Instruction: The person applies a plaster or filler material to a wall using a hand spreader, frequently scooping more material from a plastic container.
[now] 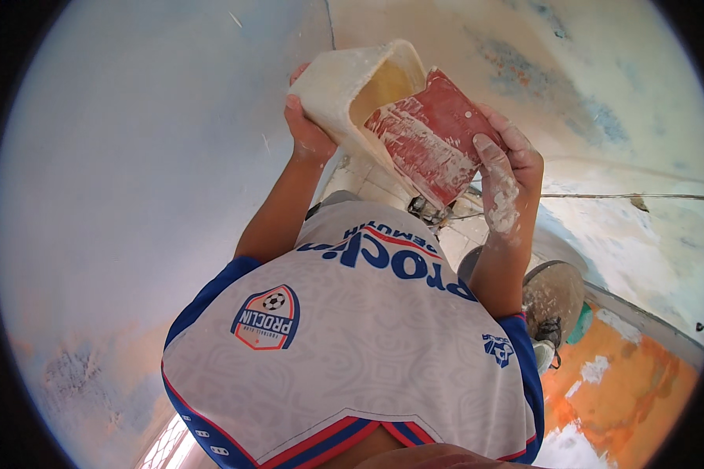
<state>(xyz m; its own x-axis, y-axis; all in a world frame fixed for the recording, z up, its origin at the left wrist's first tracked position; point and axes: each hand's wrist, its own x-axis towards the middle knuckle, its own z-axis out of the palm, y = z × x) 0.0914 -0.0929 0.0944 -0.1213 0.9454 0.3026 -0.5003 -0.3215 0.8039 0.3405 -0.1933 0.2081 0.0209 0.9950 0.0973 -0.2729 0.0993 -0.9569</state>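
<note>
1. Nearest my camera, a white shirt [383, 352] with blue sleeves fills the lower middle of the frame, a crest [266, 316] on its chest.
2. At the upper middle I have the tub [328, 94], whitish and smeared, tilted so its mouth faces right; its inside looks yellowish.
3. My left hand [311, 137] grips the tub by its left side, thumb on the near face, a fingertip showing beyond it.
4. My right hand [508, 168], spotted with white paste, grasps the red scraper [430, 129] by its right edge, thumb on the near face.
5. The scraper, streaked with paste, overlaps the tub's mouth right of upper centre; I can't tell whether they touch.
6. A bluish, patchy wall [141, 180] spans the left; an orange patch [633, 375] shows at lower right.
</note>
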